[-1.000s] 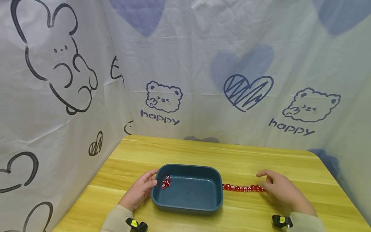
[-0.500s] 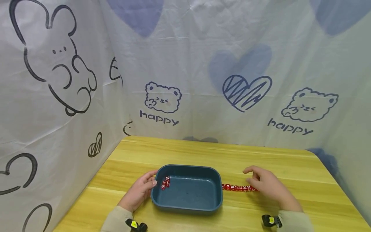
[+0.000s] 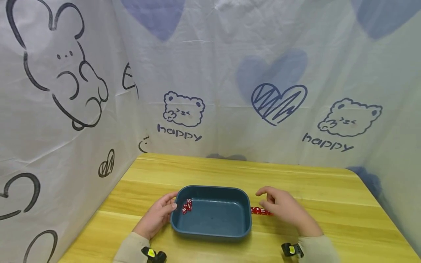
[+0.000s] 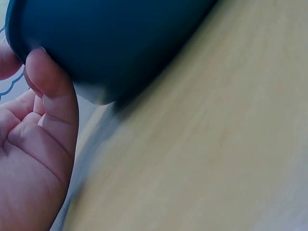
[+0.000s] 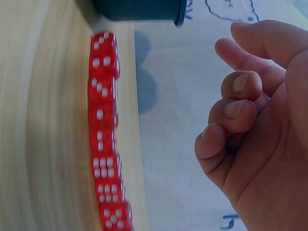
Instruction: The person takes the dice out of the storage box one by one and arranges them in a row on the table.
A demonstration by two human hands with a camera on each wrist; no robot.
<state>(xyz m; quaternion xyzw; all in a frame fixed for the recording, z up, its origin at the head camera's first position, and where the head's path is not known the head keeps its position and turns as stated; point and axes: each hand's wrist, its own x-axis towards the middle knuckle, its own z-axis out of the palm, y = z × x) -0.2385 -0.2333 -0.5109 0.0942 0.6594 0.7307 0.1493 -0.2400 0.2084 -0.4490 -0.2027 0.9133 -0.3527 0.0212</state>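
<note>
My left hand (image 3: 157, 216) grips the left end of a dark teal rectangular box (image 3: 210, 236), its thumb at the rim. The left wrist view shows that thumb (image 4: 50, 77) against the box wall (image 4: 110, 53). Inside the box, near its left end, lie several red dice (image 3: 187, 206) with white pips. A straight row of red dice (image 5: 102, 115) runs along the table from the box's right end. Above this row hovers my right hand (image 3: 285, 209), hiding its right part in the head view. Its index finger and thumb reach forward, the other fingers are curled, and it holds nothing.
The box and dice rest on a yellow wood-grain table (image 3: 315, 190) with rounded corners. Behind and to the left hangs a white cloth (image 3: 223, 128) printed with hearts, bears and lettering. Both wrists wear a small black device on a strap.
My right hand has moved left along the dice row toward the box, covering more of the row in the head view. My left hand and the box have stayed in place.
</note>
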